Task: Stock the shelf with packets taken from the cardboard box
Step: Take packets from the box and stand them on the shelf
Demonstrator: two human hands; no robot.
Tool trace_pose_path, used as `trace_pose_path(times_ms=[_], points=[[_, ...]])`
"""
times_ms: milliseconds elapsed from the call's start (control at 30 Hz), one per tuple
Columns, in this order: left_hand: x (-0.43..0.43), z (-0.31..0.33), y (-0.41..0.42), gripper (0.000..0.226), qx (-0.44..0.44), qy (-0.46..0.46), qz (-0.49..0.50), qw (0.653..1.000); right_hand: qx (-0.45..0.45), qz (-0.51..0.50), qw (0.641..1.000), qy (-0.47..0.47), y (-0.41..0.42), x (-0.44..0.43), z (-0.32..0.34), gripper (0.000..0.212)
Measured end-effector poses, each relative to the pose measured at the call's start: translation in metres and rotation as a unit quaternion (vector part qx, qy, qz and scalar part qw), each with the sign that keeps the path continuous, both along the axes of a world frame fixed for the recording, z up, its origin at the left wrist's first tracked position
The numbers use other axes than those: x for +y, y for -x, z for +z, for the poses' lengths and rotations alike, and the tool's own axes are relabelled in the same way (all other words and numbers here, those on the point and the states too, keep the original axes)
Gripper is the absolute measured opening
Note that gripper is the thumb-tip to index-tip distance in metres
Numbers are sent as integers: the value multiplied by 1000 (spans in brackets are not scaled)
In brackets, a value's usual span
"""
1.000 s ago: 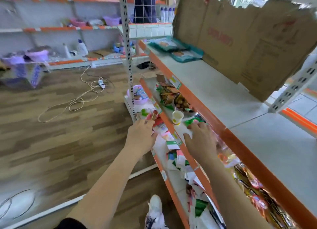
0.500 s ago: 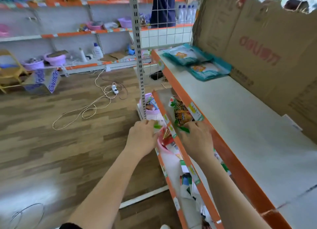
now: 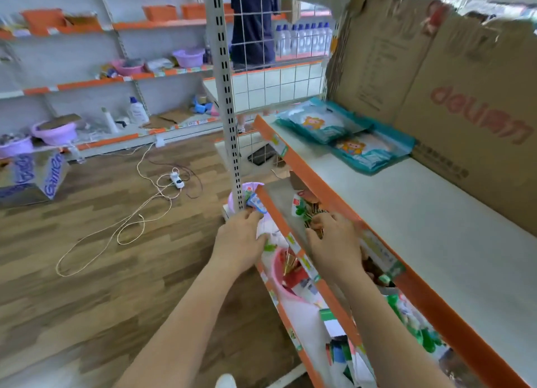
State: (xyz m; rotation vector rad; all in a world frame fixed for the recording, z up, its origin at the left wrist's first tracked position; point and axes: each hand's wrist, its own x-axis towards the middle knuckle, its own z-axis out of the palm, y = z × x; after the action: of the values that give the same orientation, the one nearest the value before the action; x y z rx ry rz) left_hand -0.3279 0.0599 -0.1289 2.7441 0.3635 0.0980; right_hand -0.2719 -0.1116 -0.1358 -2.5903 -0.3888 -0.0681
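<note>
My left hand [image 3: 241, 239] is closed on a small white-and-green packet [image 3: 266, 236] in front of the shelf's orange edge. My right hand [image 3: 334, 243] reaches under the top shelf [image 3: 406, 213] and grips green-and-brown snack packets [image 3: 305, 210] lying on the middle shelf [image 3: 279, 190]. Two teal packets [image 3: 319, 123] lie at the far end of the top shelf. A big flattened cardboard box [image 3: 465, 111] leans along the back of that shelf. More packets [image 3: 415, 323] fill the middle shelf near me.
A perforated steel post [image 3: 226, 97] stands just beyond my left hand. A pink basin [image 3: 277, 274] with packets sits on the lower shelf. A power strip with cables [image 3: 175, 179] lies on the wooden floor. A person [image 3: 252, 24] stands behind the wire mesh.
Both hands have moved along the shelf toward the post. My right hand has gone from the shelf's orange edge onto the packets on the middle shelf. My view has lifted.
</note>
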Motion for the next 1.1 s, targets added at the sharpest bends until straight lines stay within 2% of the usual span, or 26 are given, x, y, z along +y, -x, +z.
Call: trace_pose_path(times_ms=[267,433,733,967,1100], points=[[96,14,-74,43,-55,43,-58,996,9,-71,997,-19,-51,83,14,30],[121,14,-115,44,-35,35,-85,995,-3,-122,991,-49,-81,99,24,23],[135,-1,-197,44,-4,116,-111,987,16,-194,979,-67,-154,106,11,29],[130,17,-302,46,-60,64,-152,984,4,-256,959,-119,-244,101,21,36],[121,21,-354,47,-43,41,-164,985,32,-300,946,-118,-289,86,24,41]])
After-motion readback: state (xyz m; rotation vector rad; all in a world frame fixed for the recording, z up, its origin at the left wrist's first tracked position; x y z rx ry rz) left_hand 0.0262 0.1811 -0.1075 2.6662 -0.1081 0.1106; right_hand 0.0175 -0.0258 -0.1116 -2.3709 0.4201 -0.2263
